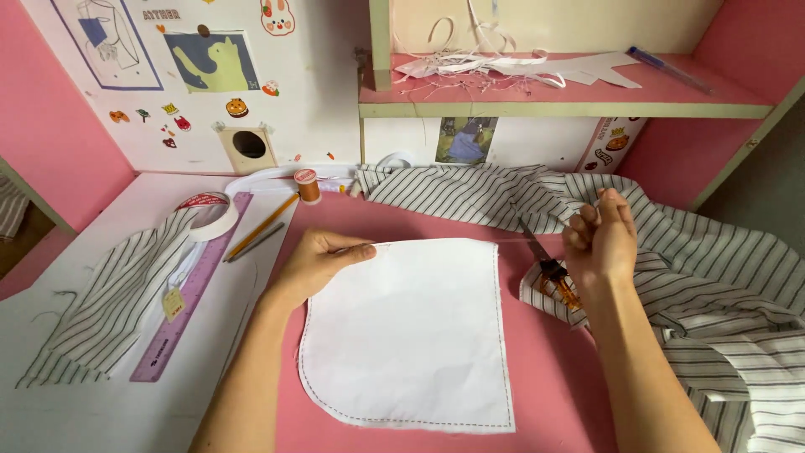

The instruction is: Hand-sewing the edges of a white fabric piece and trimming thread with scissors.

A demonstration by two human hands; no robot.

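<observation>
Two bare forearms reaching in from the bottom edge, one to each side of a white fabric piece (pixel 411 331) laid flat on the pink tabletop (pixel 553 369). Rounded lower-left corner, dashed stitching along its left, bottom and right edges. Spread smooth, evidently so the seam can be reached without the cloth bunching.

Left hand (pixel 317 262) pressed on the upper-left corner, thumb and fingers pinched closed on the top edge. Held that way to anchor the piece against a pull from the other side.

Right hand (pixel 599 239) raised off to the right, fingers curled shut, apparently drawing a thin thread (pixel 470 242) taut along the top edge. Small amber-handled snips (pixel 549 267) tucked in the same hand, blades pointing up and left toward the thread, handles hanging below the palm; kept ready without being set down. Whether the fingertips truly pinch the thread end is too fine to tell.

Striped fabric (pixel 713 277) heaped behind and under the right arm, pushed aside yet close. More striped pieces (pixel 109 302) parked on the white surface at left, beside a purple ruler (pixel 189 294), a tape roll (pixel 210 216), a pencil (pixel 260 226) and a spool of orange thread (pixel 308 184) standing upright, all within easy reach of the left arm. White strips and scraps (pixel 495 63) heaped on the shelf above, out of the working area.
</observation>
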